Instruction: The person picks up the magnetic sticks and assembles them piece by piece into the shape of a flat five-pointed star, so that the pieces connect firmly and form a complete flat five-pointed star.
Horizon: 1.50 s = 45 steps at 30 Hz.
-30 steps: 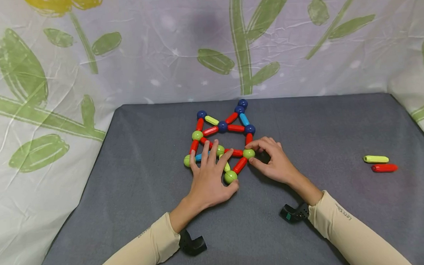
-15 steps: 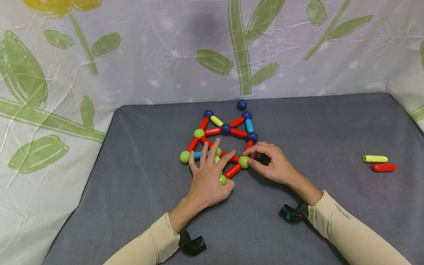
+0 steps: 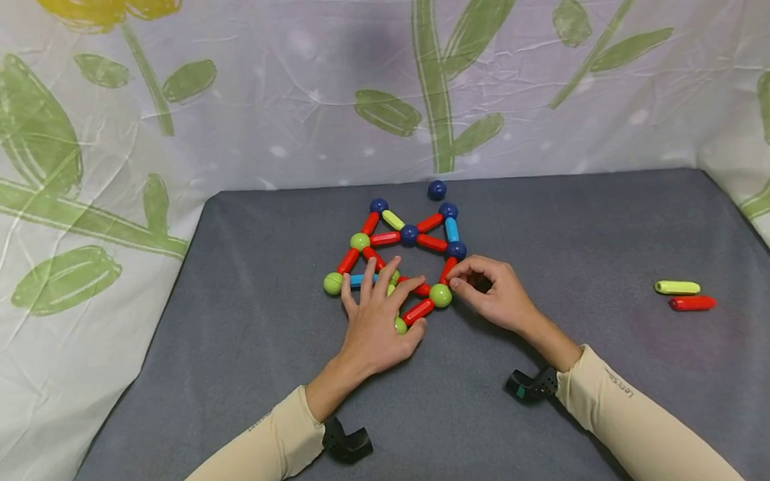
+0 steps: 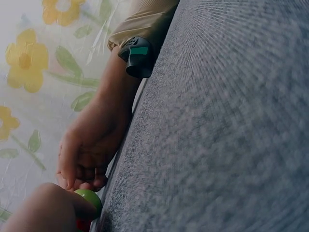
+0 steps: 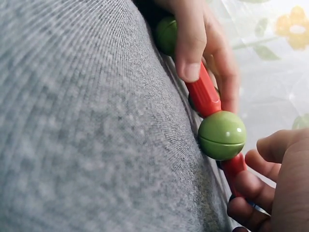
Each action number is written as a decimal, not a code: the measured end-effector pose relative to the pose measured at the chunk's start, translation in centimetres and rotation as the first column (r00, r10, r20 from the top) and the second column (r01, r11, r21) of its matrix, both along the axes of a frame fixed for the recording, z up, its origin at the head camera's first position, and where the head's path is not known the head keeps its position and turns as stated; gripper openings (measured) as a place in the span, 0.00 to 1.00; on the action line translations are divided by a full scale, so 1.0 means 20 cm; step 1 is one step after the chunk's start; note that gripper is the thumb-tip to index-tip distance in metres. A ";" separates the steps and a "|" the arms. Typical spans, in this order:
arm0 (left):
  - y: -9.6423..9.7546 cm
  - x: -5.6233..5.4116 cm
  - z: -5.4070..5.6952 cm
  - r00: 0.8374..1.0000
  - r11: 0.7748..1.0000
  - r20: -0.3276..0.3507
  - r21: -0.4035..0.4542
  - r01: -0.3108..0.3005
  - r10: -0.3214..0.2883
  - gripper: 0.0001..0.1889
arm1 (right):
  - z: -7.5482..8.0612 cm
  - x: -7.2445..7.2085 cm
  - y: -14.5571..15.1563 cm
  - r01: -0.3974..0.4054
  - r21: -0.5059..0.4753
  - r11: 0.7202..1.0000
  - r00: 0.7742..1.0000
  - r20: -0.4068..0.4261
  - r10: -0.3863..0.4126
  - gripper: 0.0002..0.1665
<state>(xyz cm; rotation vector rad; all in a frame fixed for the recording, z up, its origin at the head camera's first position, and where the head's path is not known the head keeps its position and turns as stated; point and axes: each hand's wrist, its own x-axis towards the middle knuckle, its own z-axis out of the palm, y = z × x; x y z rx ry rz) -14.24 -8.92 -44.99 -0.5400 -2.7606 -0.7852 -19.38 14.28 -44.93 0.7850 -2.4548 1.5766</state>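
Note:
A flat frame of magnetic rods and balls lies on the table, with blue balls (image 3: 409,235) at the far part and green balls nearer. My left hand (image 3: 377,332) rests over its near left part, fingers spread; the rods and balls beneath are partly hidden. In the right wrist view, the left thumb (image 5: 190,67) lies along a red rod (image 5: 205,92). My right hand (image 3: 495,293) is at the near right corner, beside a green ball (image 3: 440,296). Its thumb stands apart from that ball, and its loosely bent fingers are at the red rod (image 5: 235,169) beyond.
A loose blue ball (image 3: 437,190) sits behind the frame, near the table's far edge. Far to the right lie a yellow-green rod (image 3: 678,287) and a red rod (image 3: 692,303). A flower-printed sheet (image 3: 255,131) hangs behind the grey table (image 3: 587,237).
The frame's near right corner has shifted toward me and left, and its far left corner rightward. The rearmost blue ball has come apart from the frame. My right thumb has left the green ball.

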 end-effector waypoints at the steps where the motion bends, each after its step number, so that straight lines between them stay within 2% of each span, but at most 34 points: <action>1: 0.00 0.00 0.00 1.000 1.000 -0.004 -0.003 -0.003 0.003 0.28 | 0.00 0.00 0.00 0.000 -0.002 1.000 1.000 -0.004 0.000 0.04; 7: 0.00 0.00 0.00 1.000 1.000 -0.002 -0.013 -0.010 0.010 0.27 | -0.01 -0.01 0.00 -0.009 -0.019 1.000 1.000 0.013 0.009 0.03; 14: 0.00 0.00 0.00 1.000 1.000 0.006 -0.015 -0.006 0.006 0.27 | 0.03 -0.02 0.07 -0.034 -0.070 0.997 0.984 0.173 0.046 0.08; 17: 0.00 0.00 -0.01 1.000 1.000 0.010 -0.011 -0.003 0.003 0.27 | 0.04 -0.02 0.15 -0.019 -0.062 0.998 0.980 0.198 0.031 0.10; 20: 0.00 0.00 -0.01 1.000 1.000 0.016 -0.001 -0.001 0.001 0.26 | 0.05 0.00 0.25 0.016 -0.018 1.000 0.991 0.135 -0.013 0.09; 23: 0.00 0.00 -0.01 1.000 1.000 0.022 0.001 -0.003 0.003 0.26 | 0.04 0.03 0.37 0.070 0.035 0.997 0.998 -0.007 -0.070 0.10; 27: 0.00 0.00 -0.01 1.000 1.000 0.026 -0.008 -0.009 0.009 0.26 | 0.06 0.05 0.55 0.174 0.131 0.976 0.971 -0.185 -0.148 0.15; 29: 0.00 0.00 0.00 0.999 1.000 0.033 -0.014 -0.011 0.012 0.26 | 0.08 0.07 0.65 0.233 0.195 0.953 0.953 -0.238 -0.185 0.17; 32: 0.00 -0.01 0.00 1.000 1.000 0.029 -0.015 -0.012 0.012 0.26 | 0.10 0.08 0.83 0.322 0.294 0.900 0.925 -0.299 -0.233 0.19; 35: 0.00 -0.01 0.00 1.000 1.000 0.014 -0.008 -0.008 0.008 0.26 | 0.11 0.11 1.01 0.391 0.365 0.845 0.907 -0.307 -0.288 0.19; 38: 0.00 -0.01 0.00 1.000 1.000 0.004 0.001 -0.005 0.005 0.26 | 0.12 0.14 1.16 0.448 0.479 0.755 0.894 -0.259 -0.366 0.25; 42: 0.00 -0.01 0.00 1.000 1.000 0.013 -0.001 -0.004 0.004 0.26 | 0.12 0.19 1.28 0.466 0.641 0.610 0.864 -0.180 -0.470 0.43; 45: 0.00 -0.01 -0.01 1.000 1.000 0.016 -0.009 -0.008 0.008 0.26 | 0.10 0.20 1.32 0.457 0.689 0.563 0.852 -0.157 -0.500 0.48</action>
